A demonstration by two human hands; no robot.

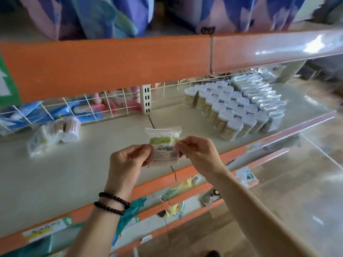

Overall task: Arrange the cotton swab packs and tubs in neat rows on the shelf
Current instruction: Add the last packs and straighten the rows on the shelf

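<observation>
**Clear pack of swabs held between two hands above the shelf**

Clear plastic wraps the cotton swab pack [163, 145], which has a green band and printed label with a barcode across its front. It is held upright in the air, over the front part of the cream shelf [74, 171], touching nothing but the fingers. The left hand [128, 160] pinches its left edge between thumb and curled fingers; the right hand [198, 154] pinches the right edge the same way — so both hands are closed on the one pack, close together with the pack between them. Two dark bead bracelets [111, 203] circle the left wrist.

To the right on the same shelf stand the tubs [226, 110], white-lidded and packed tightly in diagonal rows, touching one another. Just beyond them, on their far right side, a row of clear swab packs [259, 95] runs alongside, pressed against the tubs.

Well apart to the left lies a loose heap of swab goods [55, 134] — clear bags and a round bundle tipped on its side, unsorted, near the white wire grid [78, 108] at the shelf's back. Blue and pink packets show blurred through that grid.

An orange shelf edge [111, 65] crosses overhead, and orange front strips with price tags [246, 175] run below the hands.
</observation>
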